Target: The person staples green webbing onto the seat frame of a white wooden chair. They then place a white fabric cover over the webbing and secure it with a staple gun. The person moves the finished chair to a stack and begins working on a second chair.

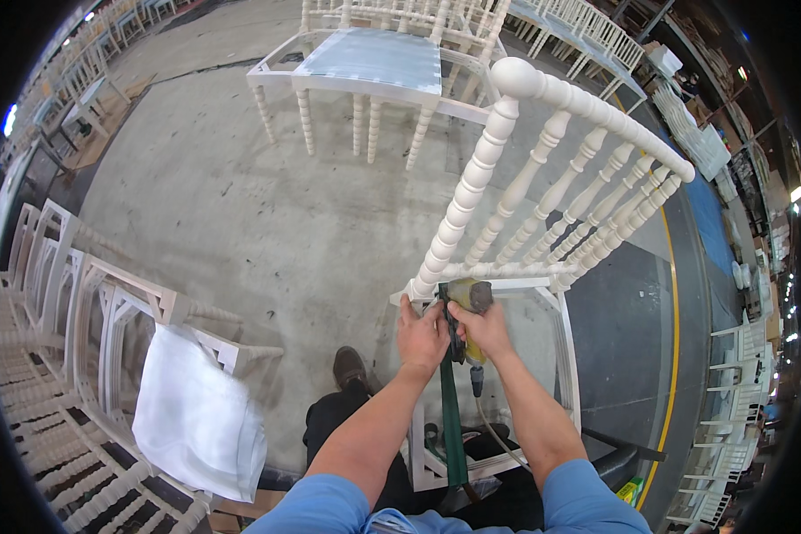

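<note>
In front of me stands a white chair frame with a back of turned spindles (pixel 522 189) and an open seat frame (pixel 568 356). My right hand (pixel 483 332) is wrapped round the handle of a yellow and dark-grey air staple gun (pixel 472 297), whose nose sits near the rear seat rail. A thin air hose (pixel 492 425) runs down from its handle. Beside it, my left hand (pixel 421 339) has thumb and fingers closed at the upper end of a green webbing strap (pixel 454 423), close to the back post's foot. The strap stretches down across the seat opening toward me.
Stacked unpainted chair frames (pixel 107 311) fill the left side, with a white cloth (pixel 196 414) draped over one. Ahead is another chair with a pale blue seat (pixel 374 60). A yellow floor line (pixel 673 347) and rows of chairs (pixel 730 427) lie to the right.
</note>
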### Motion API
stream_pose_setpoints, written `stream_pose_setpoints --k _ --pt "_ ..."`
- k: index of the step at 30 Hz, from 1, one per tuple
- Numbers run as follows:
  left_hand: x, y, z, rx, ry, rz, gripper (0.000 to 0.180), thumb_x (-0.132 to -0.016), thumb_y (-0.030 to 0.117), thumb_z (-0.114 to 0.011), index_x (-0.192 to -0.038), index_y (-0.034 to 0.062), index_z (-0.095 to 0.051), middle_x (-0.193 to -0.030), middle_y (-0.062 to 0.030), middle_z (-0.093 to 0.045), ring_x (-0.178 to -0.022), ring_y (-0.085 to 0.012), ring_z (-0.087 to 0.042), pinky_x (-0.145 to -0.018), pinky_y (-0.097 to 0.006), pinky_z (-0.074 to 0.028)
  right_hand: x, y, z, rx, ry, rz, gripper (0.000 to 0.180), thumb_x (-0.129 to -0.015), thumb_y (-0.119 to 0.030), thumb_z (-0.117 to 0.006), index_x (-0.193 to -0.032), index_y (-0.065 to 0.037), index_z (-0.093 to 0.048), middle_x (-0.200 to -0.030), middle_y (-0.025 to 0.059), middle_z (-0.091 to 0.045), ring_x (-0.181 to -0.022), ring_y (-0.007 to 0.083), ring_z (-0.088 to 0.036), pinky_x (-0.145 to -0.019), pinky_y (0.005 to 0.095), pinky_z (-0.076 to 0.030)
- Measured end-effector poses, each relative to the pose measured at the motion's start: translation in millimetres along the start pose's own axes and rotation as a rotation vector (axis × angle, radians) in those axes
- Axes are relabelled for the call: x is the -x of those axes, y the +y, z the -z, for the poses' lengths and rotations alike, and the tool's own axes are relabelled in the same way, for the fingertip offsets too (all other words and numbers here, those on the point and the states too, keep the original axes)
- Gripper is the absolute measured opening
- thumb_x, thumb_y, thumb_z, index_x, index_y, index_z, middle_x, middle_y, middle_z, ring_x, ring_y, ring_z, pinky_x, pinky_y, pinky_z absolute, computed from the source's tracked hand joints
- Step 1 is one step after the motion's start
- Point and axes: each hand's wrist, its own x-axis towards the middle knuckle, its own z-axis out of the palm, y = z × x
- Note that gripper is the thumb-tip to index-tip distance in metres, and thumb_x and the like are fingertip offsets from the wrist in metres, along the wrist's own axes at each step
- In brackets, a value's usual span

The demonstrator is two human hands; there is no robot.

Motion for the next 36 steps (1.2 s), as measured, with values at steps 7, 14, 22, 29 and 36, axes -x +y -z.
stream_pose_setpoints --k 7,14,22,29,36 --pt "-0.2 1.3 3.0 0.063 -0.054 0.071 0.035 -0.096 0.026 -0.071 -0.13 0.0263 -0.079 -0.164 -0.0318 -0.039 -0.14 -0.05 -0.054 -0.113 -0.051 -0.049 3.9 -2.9 0.7 0.003 -0.026 -0.013 0.027 -0.094 -0.023 -0.085 -0.1 0.001 -0.073 -0.073 0.0027 -0.069 -0.055 0.0099 -0.062 -0.048 0.0284 -0.052" --pt "1.5 -5.2 -4.2 0.059 0.009 -0.003 0.038 -0.093 0.026 -0.071 -0.13 0.0251 -0.079 -0.164 -0.0356 -0.038 -0.128 -0.0536 -0.06 -0.109 -0.052 -0.052 1.8 -3.8 3.5 0.055 -0.017 -0.041 0.027 -0.094 -0.021 -0.085 -0.101 0.0 -0.072 -0.075 0.0031 -0.069 -0.056 0.01 -0.062 -0.049 0.0283 -0.053" --pt "-4.0 -5.8 -6.6 0.107 0.035 0.011 0.036 -0.093 0.023 -0.072 -0.127 0.0227 -0.08 -0.162 -0.0356 -0.04 -0.136 -0.0522 -0.056 -0.112 -0.051 -0.05 0.1 -2.7 9.9 0.057 0.005 -0.043 0.029 -0.093 -0.023 -0.086 -0.102 0.0 -0.07 -0.075 0.0038 -0.069 -0.055 0.0109 -0.063 -0.049 0.0292 -0.053" --pt "4.7 6.8 -9.8 0.159 0.011 0.009 0.033 -0.091 0.021 -0.074 -0.124 0.0211 -0.081 -0.16 -0.0348 -0.042 -0.135 -0.0513 -0.057 -0.111 -0.05 -0.051 12.5 -1.6 38.3 -0.013 0.07 -0.083 0.024 -0.095 -0.02 -0.085 -0.102 0.0 -0.074 -0.081 0.0051 -0.071 -0.057 0.013 -0.063 -0.049 0.0306 -0.05" --pt "-4.1 -19.8 -15.6 0.157 0.089 -0.112 0.03 -0.089 0.019 -0.073 -0.118 0.0174 -0.082 -0.154 -0.0355 -0.047 -0.135 -0.0526 -0.057 -0.112 -0.051 -0.051 152.4 -54.2 132.4 -0.073 0.266 -0.036 0.024 -0.093 -0.011 -0.084 -0.111 0.002 -0.075 -0.086 0.006 -0.073 -0.064 0.0136 -0.068 -0.057 0.031 -0.056"
